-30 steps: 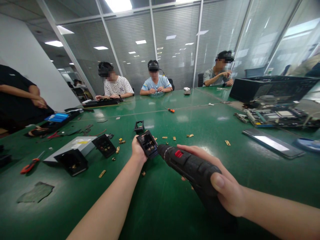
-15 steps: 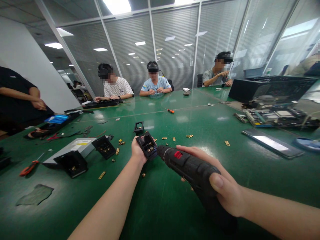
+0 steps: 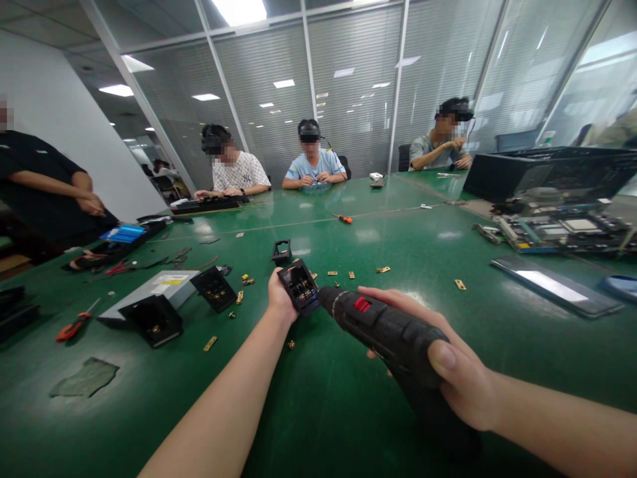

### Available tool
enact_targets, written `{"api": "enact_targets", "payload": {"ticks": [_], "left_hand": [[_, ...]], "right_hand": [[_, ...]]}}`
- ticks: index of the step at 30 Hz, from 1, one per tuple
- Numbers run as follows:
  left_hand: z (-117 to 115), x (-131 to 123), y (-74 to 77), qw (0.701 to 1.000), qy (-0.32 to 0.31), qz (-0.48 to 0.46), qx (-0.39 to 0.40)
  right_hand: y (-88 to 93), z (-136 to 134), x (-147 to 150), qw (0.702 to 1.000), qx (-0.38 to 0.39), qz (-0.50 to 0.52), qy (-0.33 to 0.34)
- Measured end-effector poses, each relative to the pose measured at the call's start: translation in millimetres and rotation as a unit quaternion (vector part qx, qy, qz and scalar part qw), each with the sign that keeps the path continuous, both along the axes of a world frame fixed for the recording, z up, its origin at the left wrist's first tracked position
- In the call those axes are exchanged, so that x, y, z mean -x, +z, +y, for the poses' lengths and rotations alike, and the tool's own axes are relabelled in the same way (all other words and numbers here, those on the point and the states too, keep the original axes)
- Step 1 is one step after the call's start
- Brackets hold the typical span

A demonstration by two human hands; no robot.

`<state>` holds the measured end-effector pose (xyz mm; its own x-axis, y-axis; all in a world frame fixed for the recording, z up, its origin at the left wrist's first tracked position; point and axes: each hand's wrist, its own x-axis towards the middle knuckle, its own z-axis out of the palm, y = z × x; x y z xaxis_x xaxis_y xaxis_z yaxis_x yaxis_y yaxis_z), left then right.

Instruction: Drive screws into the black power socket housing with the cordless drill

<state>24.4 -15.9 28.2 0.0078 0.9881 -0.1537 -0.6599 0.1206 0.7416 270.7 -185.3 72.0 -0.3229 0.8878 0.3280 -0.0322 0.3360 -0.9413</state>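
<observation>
My left hand [image 3: 281, 297] grips a black plastic socket housing [image 3: 300, 287] with small brass parts inside, its open side toward me. In my right hand [image 3: 460, 372] is a black cordless drill [image 3: 385, 332] with a red switch on top. The drill's chuck points at the housing's right edge; its tip is hidden, so I cannot tell whether it touches. Similar black housings lie nearby: a frame [image 3: 281, 251] just behind, one [image 3: 215, 290] to the left, and another [image 3: 153, 321] further left. Brass strips [image 3: 383, 269] and small screws [image 3: 291, 344] are scattered around.
On the left are a silver metal box [image 3: 169, 285], an orange screwdriver [image 3: 74, 326] and a dark flat scrap [image 3: 85, 378]. To the right lie a phone [image 3: 555, 285], a circuit board [image 3: 572, 229] and a black computer case [image 3: 527, 174]. Several people sit or stand around the green table [image 3: 318, 405].
The whole view has shifted slightly, so things appear a little further right. Both hands keep their hold, with the drill still pointed at the housing.
</observation>
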Motion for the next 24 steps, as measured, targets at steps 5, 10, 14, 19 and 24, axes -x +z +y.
{"api": "enact_targets", "payload": {"ticks": [5, 10, 14, 19, 24], "left_hand": [[-2.1, -1.5, 2.5, 1.000, 0.005, -0.004, 0.001], [-2.9, -2.4, 3.9, 1.000, 0.010, -0.010, 0.003], [-0.9, -1.1, 1.8, 1.000, 0.011, -0.007, -0.002], [0.9, -0.4, 0.2, 1.000, 0.009, -0.013, -0.009], [-2.0, -3.3, 4.9, 1.000, 0.015, -0.003, -0.002]], "right_hand": [[2.5, -0.2, 0.3, 1.000, 0.004, -0.003, -0.004], [2.1, 1.4, 0.6, 1.000, 0.005, 0.000, -0.006], [-0.1, 3.7, 0.4, 1.000, -0.001, 0.007, -0.003], [0.6, 4.7, 0.3, 1.000, 0.002, 0.015, 0.002], [3.6, 4.9, 1.2, 1.000, -0.011, 0.005, 0.000]]}}
